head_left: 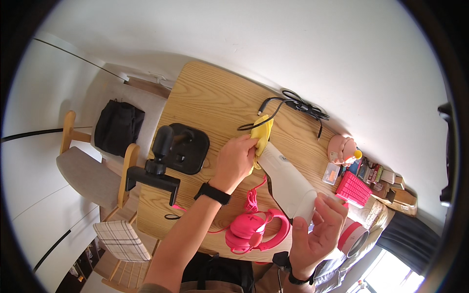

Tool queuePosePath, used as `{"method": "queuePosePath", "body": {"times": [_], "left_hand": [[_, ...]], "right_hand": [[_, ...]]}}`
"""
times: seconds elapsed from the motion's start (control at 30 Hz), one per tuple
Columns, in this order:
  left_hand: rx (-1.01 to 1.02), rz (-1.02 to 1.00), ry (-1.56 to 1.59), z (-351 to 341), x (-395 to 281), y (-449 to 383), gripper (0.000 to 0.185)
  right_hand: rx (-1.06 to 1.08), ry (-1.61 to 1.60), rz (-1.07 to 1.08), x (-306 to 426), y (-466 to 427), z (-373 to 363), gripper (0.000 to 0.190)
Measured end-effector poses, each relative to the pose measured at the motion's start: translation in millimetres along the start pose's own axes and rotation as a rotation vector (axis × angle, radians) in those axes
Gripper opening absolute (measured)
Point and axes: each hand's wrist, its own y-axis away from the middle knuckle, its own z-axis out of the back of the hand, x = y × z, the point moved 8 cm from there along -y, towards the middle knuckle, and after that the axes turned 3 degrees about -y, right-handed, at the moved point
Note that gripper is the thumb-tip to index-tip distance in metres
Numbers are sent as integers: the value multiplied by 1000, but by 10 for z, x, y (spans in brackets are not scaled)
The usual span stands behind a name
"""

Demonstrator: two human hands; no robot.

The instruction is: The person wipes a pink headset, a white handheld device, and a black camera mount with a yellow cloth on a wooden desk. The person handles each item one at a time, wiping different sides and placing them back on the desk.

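Note:
A white, flat device with a dark edge [287, 181], possibly a monitor or tablet seen from behind, is held tilted above the wooden table. My left hand [236, 159] has a yellow cloth [262, 133] bunched in its fingers, pressed to the device's upper left end. At the opposite end, my right hand [320, 227] grips the device between thumb and fingers. The device's dark side faces away and is mostly hidden. Pink headphones [253, 229] lie on the table just below the device, their pink cord [251, 199] bundled beside them.
A black stand base [198, 154] sits on the table's left [205, 95]. Black cables [302, 106] lie along the wall, one looping over the cloth. A pink keyboard [354, 188], a pink figure [340, 149] and small boxes [375, 174] crowd the right. Chairs [88, 179] stand left.

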Motion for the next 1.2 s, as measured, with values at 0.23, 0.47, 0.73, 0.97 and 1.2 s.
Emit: {"method": "queuePosePath", "body": {"times": [0.23, 0.47, 0.73, 0.97, 1.2], "left_hand": [[-1, -26, -61, 130, -8, 294, 20], [8, -10, -168, 351, 97, 740, 31], [-109, -41, -262, 157, -65, 419, 30], [-97, -95, -220, 58, -146, 118, 26], [-102, -80, -281, 182, -33, 511, 31]], "right_hand": [[-14, -3, -1, -4, 5, -1, 49], [0, 12, -7, 10, -7, 10, 49], [-4, -2, -30, 19, -9, -2, 47], [-6, -10, -48, 20, -8, -3, 46], [-11, -10, -54, -14, -7, -4, 47]]}}
